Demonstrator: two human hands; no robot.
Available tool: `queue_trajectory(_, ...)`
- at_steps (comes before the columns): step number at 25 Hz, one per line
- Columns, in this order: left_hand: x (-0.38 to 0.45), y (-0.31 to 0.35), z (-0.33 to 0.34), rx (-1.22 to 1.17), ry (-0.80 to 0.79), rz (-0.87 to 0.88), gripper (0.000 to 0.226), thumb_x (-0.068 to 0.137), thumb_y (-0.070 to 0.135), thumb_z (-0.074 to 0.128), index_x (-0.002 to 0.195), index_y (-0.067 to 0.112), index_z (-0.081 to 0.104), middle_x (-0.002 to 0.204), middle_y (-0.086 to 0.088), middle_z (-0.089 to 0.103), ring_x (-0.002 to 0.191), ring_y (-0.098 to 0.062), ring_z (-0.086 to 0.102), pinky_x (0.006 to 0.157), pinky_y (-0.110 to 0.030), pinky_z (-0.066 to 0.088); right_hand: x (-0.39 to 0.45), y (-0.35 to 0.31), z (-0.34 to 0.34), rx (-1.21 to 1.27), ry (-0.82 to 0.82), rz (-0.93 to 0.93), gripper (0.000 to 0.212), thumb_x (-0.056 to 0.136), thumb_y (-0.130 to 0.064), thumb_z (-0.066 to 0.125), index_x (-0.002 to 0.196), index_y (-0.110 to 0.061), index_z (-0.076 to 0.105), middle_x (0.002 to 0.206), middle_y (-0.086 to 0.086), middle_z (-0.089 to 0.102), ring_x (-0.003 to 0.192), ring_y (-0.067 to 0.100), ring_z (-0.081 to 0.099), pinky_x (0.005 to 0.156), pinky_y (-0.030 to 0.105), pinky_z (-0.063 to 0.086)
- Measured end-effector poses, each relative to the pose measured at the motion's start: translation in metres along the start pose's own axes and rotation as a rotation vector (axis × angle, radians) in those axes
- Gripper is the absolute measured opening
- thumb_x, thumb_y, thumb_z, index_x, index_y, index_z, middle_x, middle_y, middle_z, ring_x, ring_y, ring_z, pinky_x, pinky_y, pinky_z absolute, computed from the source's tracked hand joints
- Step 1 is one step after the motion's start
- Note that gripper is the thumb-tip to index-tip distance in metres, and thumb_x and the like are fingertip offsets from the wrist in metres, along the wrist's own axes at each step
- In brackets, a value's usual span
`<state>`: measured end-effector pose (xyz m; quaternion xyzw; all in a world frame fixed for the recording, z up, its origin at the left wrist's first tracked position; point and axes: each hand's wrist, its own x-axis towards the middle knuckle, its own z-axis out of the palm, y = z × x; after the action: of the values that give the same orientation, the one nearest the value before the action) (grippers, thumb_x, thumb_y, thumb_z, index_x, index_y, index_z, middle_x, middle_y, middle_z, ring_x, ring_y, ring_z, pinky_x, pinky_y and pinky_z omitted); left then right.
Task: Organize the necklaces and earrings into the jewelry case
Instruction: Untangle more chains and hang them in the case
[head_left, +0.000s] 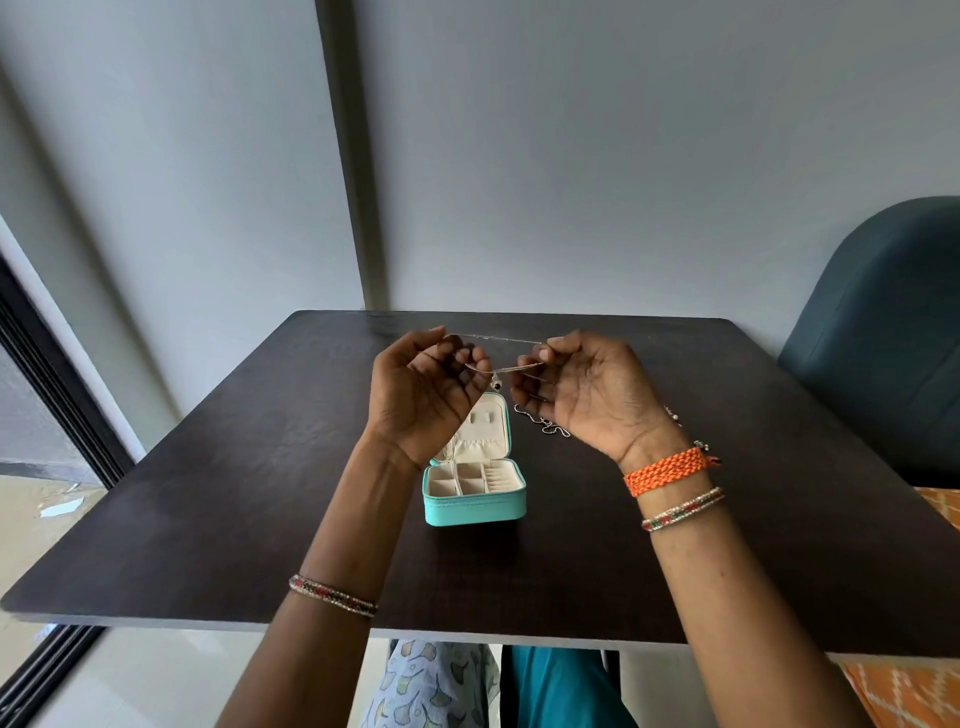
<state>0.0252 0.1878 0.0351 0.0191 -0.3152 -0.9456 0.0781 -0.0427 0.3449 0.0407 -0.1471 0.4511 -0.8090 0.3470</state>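
A: Head view: I see both hands, left hand (423, 387) and right hand (587, 387), pinching the necklace (498, 364) taut above the open jewelry case (475, 483) on the bench (208, 493).

B: Why taut?

A: Untangling before stowing, I'd guess.

The open jewelry case (474, 486) sits mid-table (208, 493), a loose chain (543, 423) just right of its lid.

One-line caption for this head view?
Left hand and right hand hold a thin silver pendant necklace above an open teal jewelry case.
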Motion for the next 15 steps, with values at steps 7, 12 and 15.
queue_trajectory(7, 0.002, -0.009, 0.008, -0.021, 0.003, 0.093, 0.009, 0.082, 0.009, 0.047, 0.078, 0.009, 0.056, 0.047, 0.007, 0.032, 0.041, -0.006, 0.030, 0.042, -0.016, 0.029, 0.003, 0.007, 0.005, -0.026, 0.079, -0.072, 0.015, 0.091, -0.010, 0.052, 0.080, -0.005, 0.062, 0.068, 0.003, 0.068, 0.065, 0.013, 0.067, 0.068, 0.028, 0.057)
queue_trajectory(12, 0.002, -0.011, 0.007, 0.061, -0.006, 0.086, 0.019, 0.092, 0.011, 0.040, 0.083, 0.010, 0.056, 0.049, 0.006, 0.030, 0.041, -0.006, 0.030, 0.042, -0.017, 0.030, 0.004, 0.013, 0.004, -0.289, 0.254, -0.305, 0.009, 0.087, -0.006, 0.061, 0.081, -0.003, 0.067, 0.063, 0.002, 0.069, 0.061, 0.012, 0.067, 0.063, 0.026, 0.059)
queue_trajectory(15, 0.000, -0.012, 0.008, 0.114, -0.019, 0.103, 0.010, 0.084, 0.013, 0.047, 0.081, 0.011, 0.056, 0.050, 0.005, 0.030, 0.043, -0.007, 0.030, 0.044, -0.018, 0.030, 0.000, 0.014, 0.005, -0.350, 0.308, -0.394, 0.006, 0.086, -0.004, 0.063, 0.085, 0.000, 0.068, 0.061, 0.002, 0.069, 0.059, 0.013, 0.068, 0.061, 0.027, 0.059)
